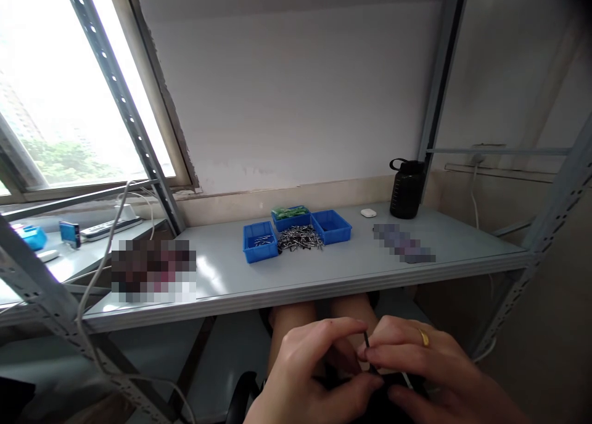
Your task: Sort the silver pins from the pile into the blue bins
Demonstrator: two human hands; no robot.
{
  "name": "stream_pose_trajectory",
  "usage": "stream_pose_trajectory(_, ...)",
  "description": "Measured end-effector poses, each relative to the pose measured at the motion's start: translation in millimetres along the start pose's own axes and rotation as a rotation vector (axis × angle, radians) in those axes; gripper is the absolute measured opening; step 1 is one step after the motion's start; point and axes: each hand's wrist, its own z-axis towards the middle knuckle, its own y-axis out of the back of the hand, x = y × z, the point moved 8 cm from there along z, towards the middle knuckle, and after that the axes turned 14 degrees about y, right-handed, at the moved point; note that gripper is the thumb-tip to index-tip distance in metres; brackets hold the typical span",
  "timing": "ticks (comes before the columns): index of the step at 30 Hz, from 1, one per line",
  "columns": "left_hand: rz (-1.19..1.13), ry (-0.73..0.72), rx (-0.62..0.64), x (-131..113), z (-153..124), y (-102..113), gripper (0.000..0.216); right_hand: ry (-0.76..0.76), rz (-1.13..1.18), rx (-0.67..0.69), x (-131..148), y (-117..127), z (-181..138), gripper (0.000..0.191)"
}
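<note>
Low in the view, above my lap, both hands are close together. My left hand [319, 368] is closed, its index finger and thumb at the two ends of a short, thin dark rod [367, 339]. The fingertips of my right hand [416, 356], which wears a gold ring, pinch the same rod from the right. A thin silvery pin [407, 381] shows below the right fingers. What the rod exactly is, I cannot make out. Beyond the hands, a pile of small metal pins with dark parts [300, 239] lies on the table.
Around the pile stand a left blue bin [259, 256] with a few pins, a back blue bin with green packets [290, 212] and a right blue bin [335, 234]. A black bottle [407, 189], a white case [369, 213] and blurred items lie on the grey table [222, 282].
</note>
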Motion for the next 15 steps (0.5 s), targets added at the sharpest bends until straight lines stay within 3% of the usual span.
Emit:
stream_pose_trajectory(10, 0.052, 0.058, 0.043, 8, -1, -5, 0.042, 0.002, -0.057, -0.009, 4, 2, 2, 0.02)
stream_pose_trajectory(15, 0.056, 0.082, 0.07, 10, 1, -9, 0.042, 0.062, -0.043, 0.005, 1, -2, 1, 0.035)
